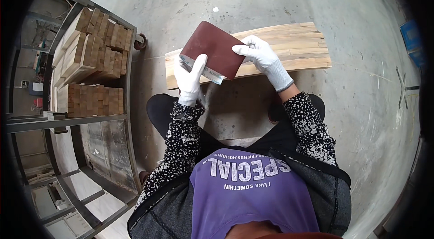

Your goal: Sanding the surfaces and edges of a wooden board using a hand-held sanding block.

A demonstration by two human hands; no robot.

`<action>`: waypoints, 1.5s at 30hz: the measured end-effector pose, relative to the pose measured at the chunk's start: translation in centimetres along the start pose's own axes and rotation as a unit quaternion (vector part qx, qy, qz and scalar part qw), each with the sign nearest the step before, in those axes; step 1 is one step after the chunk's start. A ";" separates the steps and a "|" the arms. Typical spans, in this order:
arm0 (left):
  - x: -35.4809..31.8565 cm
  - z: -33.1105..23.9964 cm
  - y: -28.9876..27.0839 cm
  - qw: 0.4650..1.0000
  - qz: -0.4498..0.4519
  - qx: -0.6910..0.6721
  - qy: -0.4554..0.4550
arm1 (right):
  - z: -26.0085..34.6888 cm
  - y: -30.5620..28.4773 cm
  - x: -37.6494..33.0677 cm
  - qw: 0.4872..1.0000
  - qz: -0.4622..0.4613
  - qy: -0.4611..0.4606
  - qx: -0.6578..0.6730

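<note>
Purple shirt (pixel 253 200), maroon, roughly rectangular sandpaper (pixel 211 47)

Wide downward view from head-height.

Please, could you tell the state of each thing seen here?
Reddish-brown sheet: held in both hands, backing partly showing.
Left hand: gloved, gripping.
Right hand: gloved, gripping.
Pale wooden boards: lying flat, partly hidden.
Metal rack: loaded with wood.
Wooden pieces: stacked.

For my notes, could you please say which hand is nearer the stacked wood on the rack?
Left. The left hand is right of the stacked wood, not touching; the right hand is farther right.
</note>
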State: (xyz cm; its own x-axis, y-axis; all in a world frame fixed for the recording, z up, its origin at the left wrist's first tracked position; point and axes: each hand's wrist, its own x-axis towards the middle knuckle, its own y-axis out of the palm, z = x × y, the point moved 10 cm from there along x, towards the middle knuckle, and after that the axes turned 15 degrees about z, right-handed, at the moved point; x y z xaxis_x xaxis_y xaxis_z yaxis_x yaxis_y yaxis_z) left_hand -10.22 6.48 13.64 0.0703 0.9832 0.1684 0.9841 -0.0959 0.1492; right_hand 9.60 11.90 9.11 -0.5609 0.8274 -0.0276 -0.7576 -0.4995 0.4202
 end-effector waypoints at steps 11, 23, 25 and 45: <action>0.2 3.3 1.5 0.977 -0.006 -0.203 -0.071 | -1.8 1.4 -0.2 0.942 0.020 0.053 -0.330; 1.3 7.0 -3.7 0.638 0.000 0.769 -0.046 | 10.7 -6.4 -6.0 0.857 -0.229 -0.026 -0.462; 1.8 10.2 -1.1 0.689 0.023 0.716 -0.112 | 11.6 -7.1 -6.8 0.858 -0.249 -0.043 -0.447; 0.9 10.9 -8.2 0.611 -0.048 0.779 -0.136 | 6.3 -26.9 -19.6 0.685 -0.494 0.288 -0.452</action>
State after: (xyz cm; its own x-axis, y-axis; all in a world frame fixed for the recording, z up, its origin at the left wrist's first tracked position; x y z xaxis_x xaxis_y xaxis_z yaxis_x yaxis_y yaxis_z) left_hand -16.42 9.83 1.98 -0.1848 0.9823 0.0317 -0.0677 0.0195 -0.9975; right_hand 43.05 10.75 4.08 0.5324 0.7676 -0.3568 -0.6142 0.0603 -0.7868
